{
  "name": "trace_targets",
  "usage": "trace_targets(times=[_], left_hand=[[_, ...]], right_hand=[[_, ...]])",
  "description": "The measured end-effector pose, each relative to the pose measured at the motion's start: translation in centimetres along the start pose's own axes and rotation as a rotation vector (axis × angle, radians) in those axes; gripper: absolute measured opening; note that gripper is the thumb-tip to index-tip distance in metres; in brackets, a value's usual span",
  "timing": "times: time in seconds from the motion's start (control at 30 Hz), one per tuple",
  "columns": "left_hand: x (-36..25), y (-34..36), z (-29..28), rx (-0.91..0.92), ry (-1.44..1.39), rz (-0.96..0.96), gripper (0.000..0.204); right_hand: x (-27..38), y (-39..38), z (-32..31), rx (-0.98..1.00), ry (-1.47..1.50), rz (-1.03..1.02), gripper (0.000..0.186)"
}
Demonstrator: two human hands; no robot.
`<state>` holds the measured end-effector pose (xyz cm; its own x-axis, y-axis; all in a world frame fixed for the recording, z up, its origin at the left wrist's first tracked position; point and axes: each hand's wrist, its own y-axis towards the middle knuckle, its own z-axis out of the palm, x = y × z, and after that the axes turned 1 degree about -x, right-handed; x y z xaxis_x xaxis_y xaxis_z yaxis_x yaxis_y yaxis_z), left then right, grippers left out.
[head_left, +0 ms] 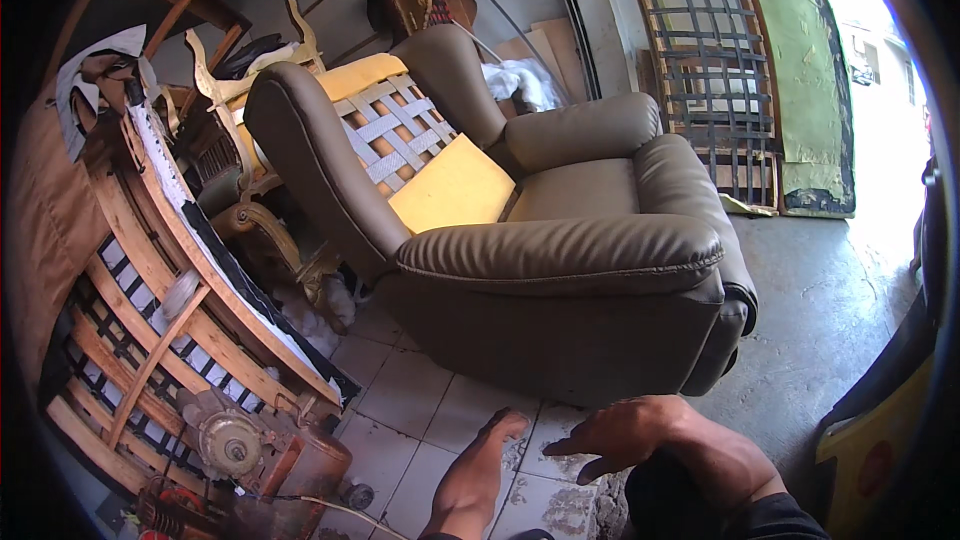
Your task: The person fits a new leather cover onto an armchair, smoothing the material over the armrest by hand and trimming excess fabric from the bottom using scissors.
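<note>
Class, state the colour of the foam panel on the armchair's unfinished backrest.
Yellow: the foam panel on the grey-brown armchair shows best in the head view.

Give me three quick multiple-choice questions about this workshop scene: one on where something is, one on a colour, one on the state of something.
1. Where is the armchair relative to the person's hands?
A. Behind the person
B. Just beyond the hands
C. Hanging on the wall

2. What colour is the foam on the chair's back?
A. Yellow
B. Blue
C. Pink

3. What state is the chair's back in?
A. Fully covered
B. Partly open, straps showing
C. Broken off

Answers:
1 B, the left hand and right hand are low over the tiled floor with the chair right past them.
2 A, the bare pad is plainly yellow.
3 B, white webbing shows between the covered sides.
</note>
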<state>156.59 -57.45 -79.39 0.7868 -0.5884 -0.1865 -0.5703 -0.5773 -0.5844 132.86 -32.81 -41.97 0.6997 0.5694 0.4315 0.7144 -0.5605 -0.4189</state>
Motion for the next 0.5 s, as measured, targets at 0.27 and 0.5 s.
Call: trace_targets(times=[0.27,0.5], left_hand=[[-1.0,-0.7,0.0,0.021,-0.165,-0.119,0.036],[-1.1,0.6,0.1,0.015,-0.240,-0.122,0.036]], right_hand=[[-1.1,0.5,0.6,0.003,0.028,-0.031,0.066],[-1.3,0.0,1.1,-0.025,0.041,-0.017,0.066]])
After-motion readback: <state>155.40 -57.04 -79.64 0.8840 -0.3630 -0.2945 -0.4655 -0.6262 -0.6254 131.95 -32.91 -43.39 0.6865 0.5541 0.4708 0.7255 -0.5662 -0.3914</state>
